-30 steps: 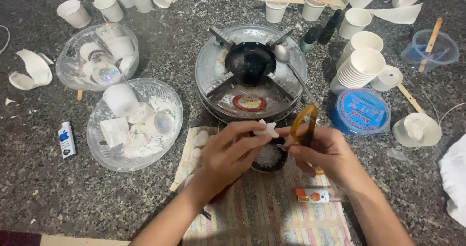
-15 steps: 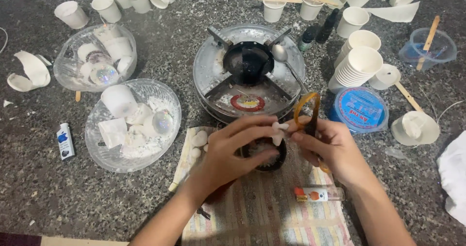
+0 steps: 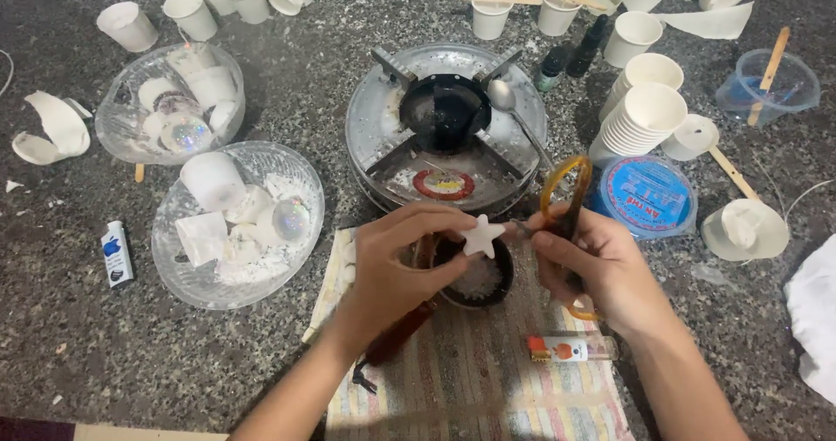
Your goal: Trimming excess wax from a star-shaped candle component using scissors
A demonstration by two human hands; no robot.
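My left hand [image 3: 396, 262] pinches a small white star-shaped wax piece [image 3: 481, 235] between thumb and fingers, over a small black pan [image 3: 475, 276] holding white bits. My right hand [image 3: 596, 262] grips orange-handled scissors [image 3: 564, 199], their tips pointing left at the star. The pan's reddish-brown handle [image 3: 396, 336] runs down-left under my left forearm. Both hands hover above a striped cloth [image 3: 488, 371].
A round metal stove [image 3: 446, 127] with a spoon sits behind the hands. Two glass bowls [image 3: 235, 223] of white wax pieces stand left. A stack of paper cups [image 3: 640, 119], a blue lid [image 3: 646, 195], lighters [image 3: 566, 348] and several cups lie around.
The left hand has turned the white piece so its star shape now faces up. The scissors have shifted slightly right, tips still by the star.
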